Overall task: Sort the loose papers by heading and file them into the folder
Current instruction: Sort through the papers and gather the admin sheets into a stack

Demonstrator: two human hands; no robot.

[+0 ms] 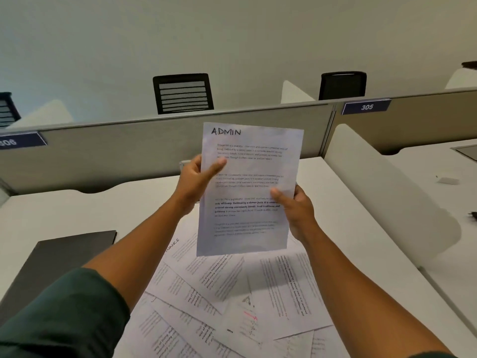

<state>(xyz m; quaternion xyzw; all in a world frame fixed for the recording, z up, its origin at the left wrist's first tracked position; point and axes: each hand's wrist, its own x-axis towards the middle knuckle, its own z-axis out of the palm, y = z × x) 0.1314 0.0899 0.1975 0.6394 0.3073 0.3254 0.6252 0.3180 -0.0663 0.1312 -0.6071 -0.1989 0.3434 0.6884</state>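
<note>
A grey partition (160, 140) with number plates "306" (20, 141) and "305" (366, 107) crosses mid-frame. At centre, a sheet headed "ADMIN" (247, 189) is held upright above the tabletop (77, 210), left hand (196, 182) pinching its left edge, right hand (296, 210) its right. Loose papers (245, 301) lie scattered below; a dark folder (59, 262) lies lower left.

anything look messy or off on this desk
Yes: the loose papers lie fanned and overlapping at odd angles on the desk. Both hands hold the ADMIN sheet above them.
</note>
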